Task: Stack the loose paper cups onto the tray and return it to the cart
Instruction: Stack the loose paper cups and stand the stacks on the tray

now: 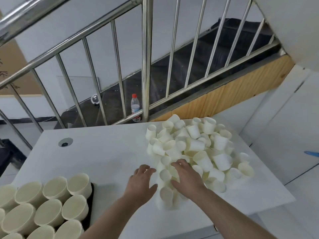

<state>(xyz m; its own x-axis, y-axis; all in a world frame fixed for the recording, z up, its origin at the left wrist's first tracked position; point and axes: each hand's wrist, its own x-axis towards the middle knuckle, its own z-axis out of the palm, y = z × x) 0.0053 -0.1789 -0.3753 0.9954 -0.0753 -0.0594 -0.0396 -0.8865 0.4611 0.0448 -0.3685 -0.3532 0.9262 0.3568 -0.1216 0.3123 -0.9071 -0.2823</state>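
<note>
White paper cups (195, 149) lie heaped at the table's (107, 152) far right corner; stacks fill the tray (91, 195) at its near left edge. Both hands, left hand (141, 182) and right hand (186, 176), spread open on the heap's near side, grasping nothing. Raking could roll cups off the right edge.

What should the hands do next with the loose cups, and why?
Probably the right hand should close on one cup at the near edge of the loose pile, since both hands are open there, the left hand beside it on the table, and the stacks on the tray stand left.
</note>
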